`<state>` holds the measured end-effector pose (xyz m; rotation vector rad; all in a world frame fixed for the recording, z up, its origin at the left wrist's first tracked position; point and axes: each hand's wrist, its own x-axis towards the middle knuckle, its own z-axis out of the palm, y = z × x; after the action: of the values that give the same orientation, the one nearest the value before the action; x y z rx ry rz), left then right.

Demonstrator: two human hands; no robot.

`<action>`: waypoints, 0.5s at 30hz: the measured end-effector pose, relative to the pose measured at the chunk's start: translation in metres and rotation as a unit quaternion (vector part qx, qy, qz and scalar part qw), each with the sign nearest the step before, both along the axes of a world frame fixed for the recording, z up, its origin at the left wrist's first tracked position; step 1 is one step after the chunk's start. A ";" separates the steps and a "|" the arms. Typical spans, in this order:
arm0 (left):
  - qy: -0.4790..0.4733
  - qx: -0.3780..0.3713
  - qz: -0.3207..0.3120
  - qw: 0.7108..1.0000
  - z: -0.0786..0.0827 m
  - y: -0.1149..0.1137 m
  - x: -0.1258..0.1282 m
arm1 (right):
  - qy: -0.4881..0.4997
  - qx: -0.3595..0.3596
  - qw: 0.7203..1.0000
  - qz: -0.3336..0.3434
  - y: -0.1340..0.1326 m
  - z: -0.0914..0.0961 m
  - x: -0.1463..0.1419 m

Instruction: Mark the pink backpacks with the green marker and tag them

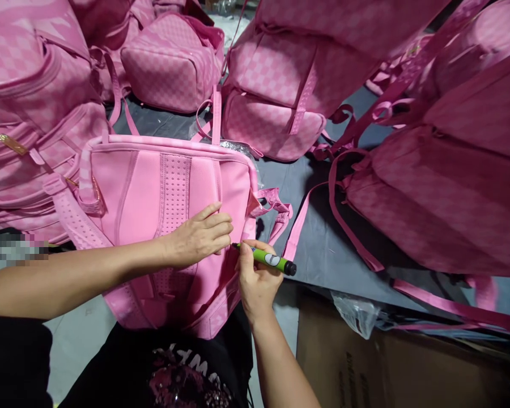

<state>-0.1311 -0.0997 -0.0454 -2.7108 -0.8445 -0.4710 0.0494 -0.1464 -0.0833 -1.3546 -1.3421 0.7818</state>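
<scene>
A green marker pen point(276, 259) is gripped in the right hand point(260, 280) over a pink backpack point(147, 190).

The backpack is placed back panel up, partly over the grey surface point(318, 243), its lower part above the wearer's lap. The left forearm is stretched across it from the left; the left hand point(200, 237) is laid palm down, ungripping, fingers loosely bent. The right forearm is angled up from below, and the pen is pinched by thumb and fingers, its tip directed leftward just beside the left fingertips.
</scene>
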 end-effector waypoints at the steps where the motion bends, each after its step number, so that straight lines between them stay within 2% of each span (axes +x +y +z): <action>1: -0.002 0.002 -0.001 1.000 0.000 0.000 0.000 | -0.004 0.001 1.000 0.001 0.000 0.000 0.000; 7: -0.010 0.016 -0.008 1.000 -0.001 0.002 0.000 | 0.001 0.009 1.000 0.009 0.002 0.002 0.001; 15: -0.013 0.020 -0.013 1.000 0.001 0.001 0.000 | -0.053 0.020 0.998 0.018 0.005 0.011 -0.001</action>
<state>-0.1314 -0.0990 -0.0448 -2.6867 -0.7985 -0.5237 0.0482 -0.1415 -0.0722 -1.3601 -1.4613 0.7109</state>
